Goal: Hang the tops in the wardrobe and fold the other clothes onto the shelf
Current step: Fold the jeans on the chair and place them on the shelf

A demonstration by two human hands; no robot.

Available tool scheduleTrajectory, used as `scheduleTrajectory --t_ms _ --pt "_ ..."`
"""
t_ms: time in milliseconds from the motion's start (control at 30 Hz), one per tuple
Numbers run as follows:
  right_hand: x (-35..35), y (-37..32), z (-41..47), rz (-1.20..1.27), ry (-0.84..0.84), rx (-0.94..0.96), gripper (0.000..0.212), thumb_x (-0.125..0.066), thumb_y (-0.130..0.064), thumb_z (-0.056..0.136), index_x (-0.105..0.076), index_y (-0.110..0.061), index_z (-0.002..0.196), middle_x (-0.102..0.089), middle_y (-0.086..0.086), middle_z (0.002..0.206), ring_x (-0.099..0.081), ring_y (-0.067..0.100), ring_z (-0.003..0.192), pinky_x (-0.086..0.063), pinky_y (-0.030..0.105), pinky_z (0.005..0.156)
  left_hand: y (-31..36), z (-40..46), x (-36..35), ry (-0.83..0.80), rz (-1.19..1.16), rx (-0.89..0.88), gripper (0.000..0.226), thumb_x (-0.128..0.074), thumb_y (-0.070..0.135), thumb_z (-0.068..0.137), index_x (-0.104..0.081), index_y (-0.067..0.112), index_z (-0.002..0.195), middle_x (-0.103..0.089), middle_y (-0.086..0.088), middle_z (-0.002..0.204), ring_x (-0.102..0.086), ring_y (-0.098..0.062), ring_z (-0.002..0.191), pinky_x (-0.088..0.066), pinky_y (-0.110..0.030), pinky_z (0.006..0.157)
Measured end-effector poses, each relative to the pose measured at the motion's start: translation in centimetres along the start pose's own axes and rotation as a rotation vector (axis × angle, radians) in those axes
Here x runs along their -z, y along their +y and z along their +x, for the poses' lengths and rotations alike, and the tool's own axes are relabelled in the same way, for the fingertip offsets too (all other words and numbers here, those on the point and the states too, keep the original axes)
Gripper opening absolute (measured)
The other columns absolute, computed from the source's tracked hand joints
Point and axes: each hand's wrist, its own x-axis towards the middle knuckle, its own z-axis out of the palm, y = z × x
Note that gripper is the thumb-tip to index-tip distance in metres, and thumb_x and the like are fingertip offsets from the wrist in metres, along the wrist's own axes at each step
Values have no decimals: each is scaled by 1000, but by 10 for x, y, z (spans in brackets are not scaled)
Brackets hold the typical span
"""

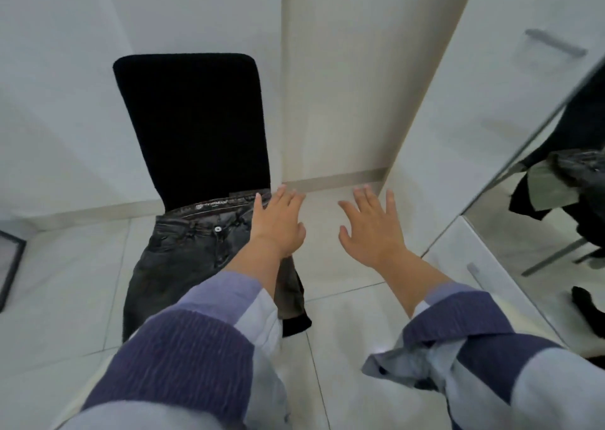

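Jeans (196, 249) lie unfolded over the seat of the black chair (193, 125), waistband at the far edge; no shelf or hanging rail is in view, so most of the task looks undone. Left hand (278, 223) hovers over the jeans' right edge, right hand (370, 229) to the right above bare floor (327, 347); each grip is spread wide and holds nothing.

White print on the jeans (196, 252) waistband is too blurred to read.

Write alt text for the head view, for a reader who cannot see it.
Two empty, open hands, left hand and right hand, reach toward dark jeans draped on a black chair. White wardrobe doors and a mirror stand to the right.
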Motion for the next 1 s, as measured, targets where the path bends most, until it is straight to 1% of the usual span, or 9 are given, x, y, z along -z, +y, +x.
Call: scheduleTrajectory --t_ms 167,300,433,600,700,833,933,1000 --pt "-18 -61 72 -8 -83 125 57 -25 -47 97 -18 -27 149 -6 7 161 2 25 148 9 55 115 -82 21 -9 -37 -48 127 60 -42 29 95 -20 23 150 -16 4 159 1 -16 148 -3 -54 118" --pt "-44 -106 137 51 -141 193 58 -28 -47 97 -17 -26 150 -5 7 161 4 25 148 6 54 117 -154 46 -29 -84 -45 236 62 -45 36 96 -17 25 151 -15 3 159 1 -17 148 -4 -53 117" --pt "-88 -147 200 63 -218 253 62 -32 -46 96 -15 -23 152 -3 6 161 5 25 148 3 52 118 -225 71 -65 -164 -29 342 76 -55 47 91 -13 25 151 -12 3 160 3 -18 148 -4 -53 117" --pt "-151 -182 266 51 -296 254 65 -42 -36 94 -13 -24 152 -2 8 161 4 27 148 -1 52 119 -294 103 -114 -224 -10 406 87 -65 40 85 -12 24 152 -9 1 160 4 -18 148 -5 -52 118" --pt "-183 -197 301 50 -301 232 73 -49 -33 92 -8 -23 151 0 9 160 3 28 148 -3 51 118 -324 117 -146 -272 -30 466 96 -70 37 82 -7 22 152 -2 0 161 8 -19 148 -4 -53 117" --pt "-221 -212 328 26 -267 221 88 -60 -38 87 0 -24 151 -3 9 158 0 28 147 -3 51 118 -348 131 -184 -368 -49 531 120 -76 38 76 15 18 150 14 0 160 16 -21 146 -2 -56 115" --pt "-243 -218 338 21 -260 197 98 -65 -33 84 6 -25 150 -4 8 157 -2 27 147 -2 53 118 -363 142 -201 -394 51 536 133 -79 47 68 23 16 147 17 -2 159 17 -23 146 -2 -58 116" --pt "-257 -222 341 -2 -244 181 102 -68 -32 82 10 -26 148 -5 8 156 -4 27 146 -6 54 117 -369 147 -209 -406 152 528 139 -79 56 63 24 15 147 12 -5 159 15 -25 146 0 -61 115"
